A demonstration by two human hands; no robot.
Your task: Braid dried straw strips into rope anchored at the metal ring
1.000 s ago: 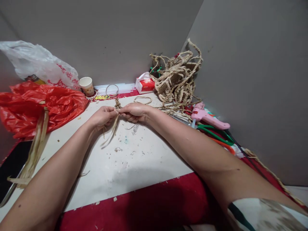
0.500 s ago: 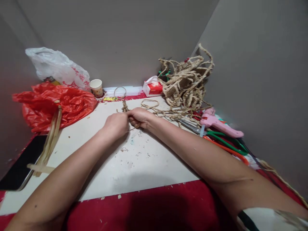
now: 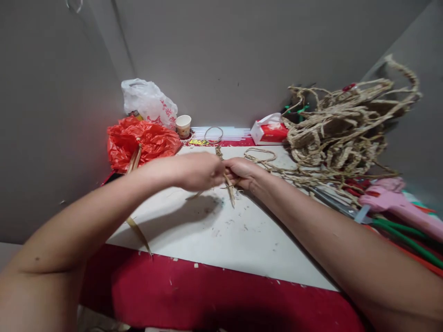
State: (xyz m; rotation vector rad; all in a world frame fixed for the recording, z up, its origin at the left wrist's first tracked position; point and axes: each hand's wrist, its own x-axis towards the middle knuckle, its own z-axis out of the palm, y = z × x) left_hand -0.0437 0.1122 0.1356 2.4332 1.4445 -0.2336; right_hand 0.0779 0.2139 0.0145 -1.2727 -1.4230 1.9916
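Straw strands (image 3: 231, 196) in right hand (image 3: 241, 170), white board (image 3: 207, 240) roomy toward near edge (image 3: 242, 271).

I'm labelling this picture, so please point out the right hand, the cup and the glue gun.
Right hand (image 3: 245, 171): head view, middle of the hand.
Cup (image 3: 183, 130): head view, outer wall.
Glue gun (image 3: 398, 205): head view, pink body.

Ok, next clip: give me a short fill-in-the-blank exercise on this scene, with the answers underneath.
1. The left hand and right hand are close together over the ____ part of the table.
2. The pink glue gun lies on the person's ____ side.
3. The crumpled bag in front of the white bag is ____.
4. The tissue box stands between the paper cup and a tangled pile of ____.

Missing words: white; right; red; rope.
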